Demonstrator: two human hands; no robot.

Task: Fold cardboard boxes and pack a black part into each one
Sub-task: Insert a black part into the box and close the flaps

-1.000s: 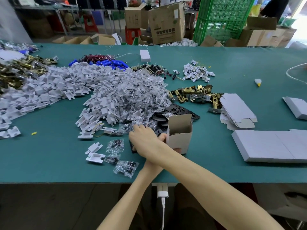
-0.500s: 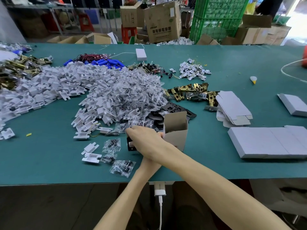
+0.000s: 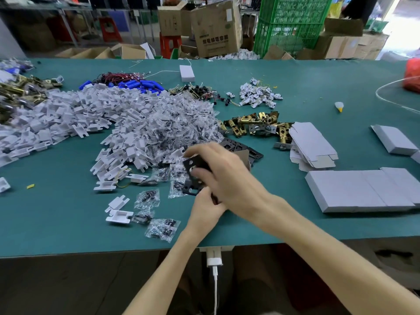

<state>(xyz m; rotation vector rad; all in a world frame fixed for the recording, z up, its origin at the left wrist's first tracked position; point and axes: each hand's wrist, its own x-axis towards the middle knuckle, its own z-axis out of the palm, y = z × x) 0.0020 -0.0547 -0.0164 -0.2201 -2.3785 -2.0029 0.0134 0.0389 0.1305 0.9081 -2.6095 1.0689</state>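
Though half behind right hand (image 3: 225,176), one box (image 3: 245,156), two black parts (image 3: 192,164).

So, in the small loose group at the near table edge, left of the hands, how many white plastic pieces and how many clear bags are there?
White plastic pieces: 2
Clear bags: 3
Total: 5

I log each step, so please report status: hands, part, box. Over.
Right hand pinches black part. Left hand beneath it, grip unclear. Box mostly hidden behind right hand; part not inside.
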